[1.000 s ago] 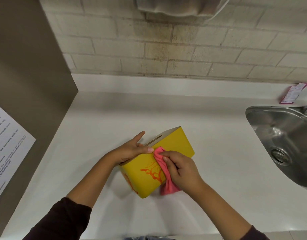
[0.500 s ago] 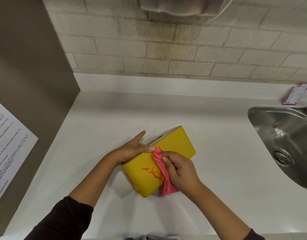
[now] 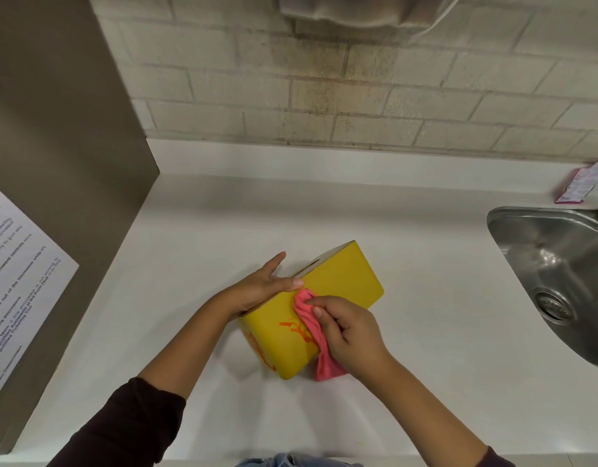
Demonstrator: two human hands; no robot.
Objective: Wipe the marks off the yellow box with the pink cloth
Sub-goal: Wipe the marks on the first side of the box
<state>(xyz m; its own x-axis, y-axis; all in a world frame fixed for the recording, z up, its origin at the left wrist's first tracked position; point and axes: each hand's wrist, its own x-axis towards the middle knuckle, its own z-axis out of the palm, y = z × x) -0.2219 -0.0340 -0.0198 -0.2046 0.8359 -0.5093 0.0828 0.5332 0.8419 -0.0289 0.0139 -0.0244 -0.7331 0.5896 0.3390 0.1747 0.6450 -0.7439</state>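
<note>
The yellow box (image 3: 341, 278) rests tilted on the white counter (image 3: 425, 298), a slot in its top face. Orange marks (image 3: 295, 328) run across the side facing me, and more show on its left end. My left hand (image 3: 263, 286) lies over the top left edge of the box, thumb on the yellow face, holding it steady. My right hand (image 3: 351, 332) is shut on the pink cloth (image 3: 311, 321), which is pressed against the yellow face just right of the orange marks. The cloth's tail hangs down to the counter beside the box.
A steel sink (image 3: 560, 274) is set into the counter at the right, with a small pink packet (image 3: 580, 183) on the ledge behind it. A brown panel (image 3: 54, 163) with a printed sheet (image 3: 17, 284) stands at the left. A brick wall runs behind.
My right hand and the pink cloth have shifted slightly along the yellow face beside the orange marks. The left hand and the box have barely moved.
</note>
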